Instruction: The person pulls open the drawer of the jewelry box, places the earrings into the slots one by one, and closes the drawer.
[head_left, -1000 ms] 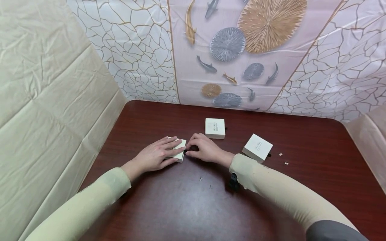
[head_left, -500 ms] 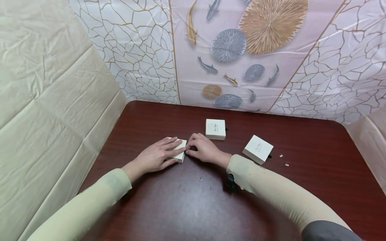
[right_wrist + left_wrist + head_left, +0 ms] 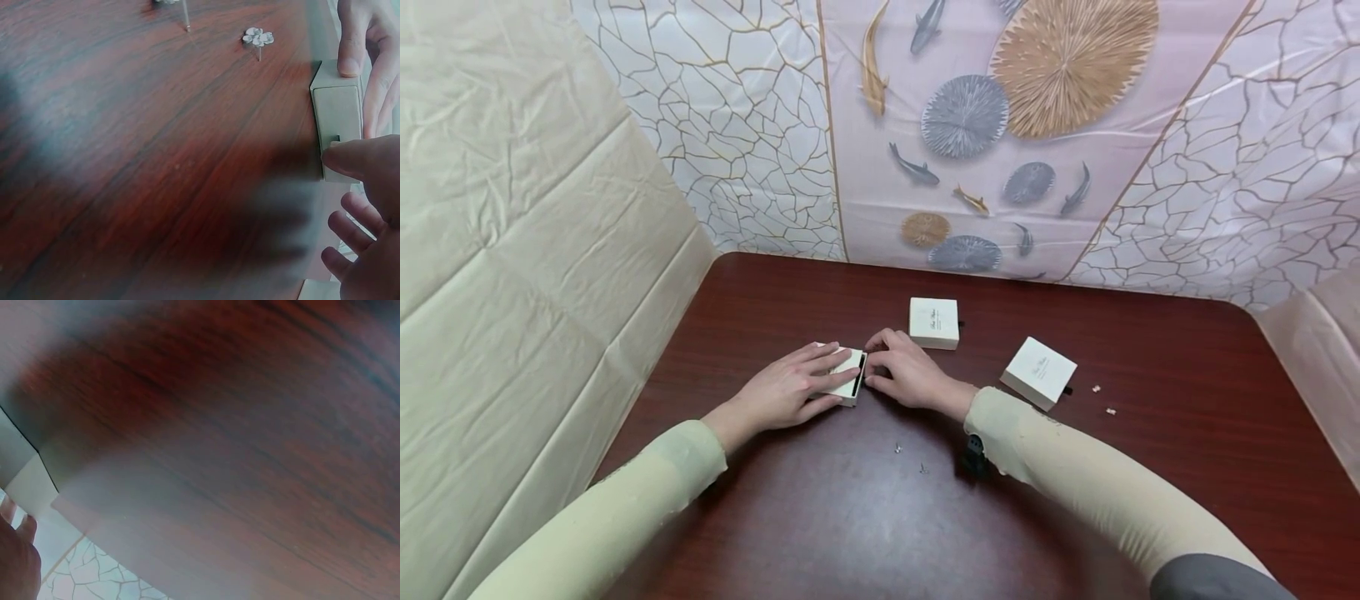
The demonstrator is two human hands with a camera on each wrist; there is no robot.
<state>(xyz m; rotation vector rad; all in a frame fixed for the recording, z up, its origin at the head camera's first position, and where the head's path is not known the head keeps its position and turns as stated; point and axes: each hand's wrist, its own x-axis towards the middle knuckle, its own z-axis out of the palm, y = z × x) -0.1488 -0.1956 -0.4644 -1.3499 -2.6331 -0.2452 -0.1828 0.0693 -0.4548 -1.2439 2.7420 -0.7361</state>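
A small white drawer box point(image 3: 847, 388) lies on the dark red-brown table, with a dark gap along its right end in the head view. My left hand point(image 3: 790, 387) holds it, fingers spread across the lid and thumb against the near side. At the drawer's end is my right hand point(image 3: 910, 371); in the right wrist view its thumb point(image 3: 350, 156) is on the small black pull tab point(image 3: 336, 138) of the drawer front point(image 3: 337, 112), other fingers curled apart. What lies inside the box is hidden. The left wrist view mostly shows table, with part of a hand point(image 3: 19, 556) at lower left.
Two more white boxes, one at the back point(image 3: 934, 322) and one to the right point(image 3: 1040, 372), stand beyond my right hand. A flower-shaped stud earring point(image 3: 258, 37) lies nearby with another small piece point(image 3: 923, 468). Two tiny pieces point(image 3: 1096, 388) lie at far right.
My right hand has shifted slightly right from the box, and a dark gap has appeared between the drawer front and the lid: the drawer has slid out a little. My left hand stays.
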